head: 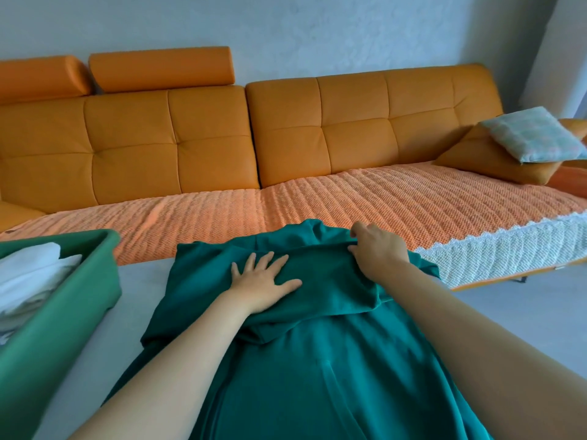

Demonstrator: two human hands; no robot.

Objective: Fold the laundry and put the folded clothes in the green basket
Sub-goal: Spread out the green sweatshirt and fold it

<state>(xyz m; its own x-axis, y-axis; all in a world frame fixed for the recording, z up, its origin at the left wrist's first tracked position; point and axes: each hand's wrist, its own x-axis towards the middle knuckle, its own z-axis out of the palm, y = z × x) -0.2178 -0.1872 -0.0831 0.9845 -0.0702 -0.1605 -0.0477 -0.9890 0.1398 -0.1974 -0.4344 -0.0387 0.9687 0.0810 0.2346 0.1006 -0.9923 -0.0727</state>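
Far left there's the green basket [63,312], sitting on a pale grey surface [139,281]. Can't really tell if that's a desk or the floor. Some white folded clothes [31,274] are already stacked inside it.

Just right of the basket is the teal garment [317,376], spread out on that same grey surface. It runs from the bottom of the view up to the front edge of the sofa seat. So it's beside the basket, not in it. Its far part is doubled back over itself in a thick fold.

The left hand [263,281] lies flat on that fold, palm down, with its fingers [273,260] straight and spread. It's pressing the cloth, not grabbing it. The right hand [378,246] is at the far right corner of the fold, fingers curled in and pinching the teal fabric.

Behind it all runs an orange sofa [206,138] with a textured orange cover [381,201] over the seat. At its right end, 1 orange cushion [482,157] has 1 pale checked pillow [533,134] resting on top.
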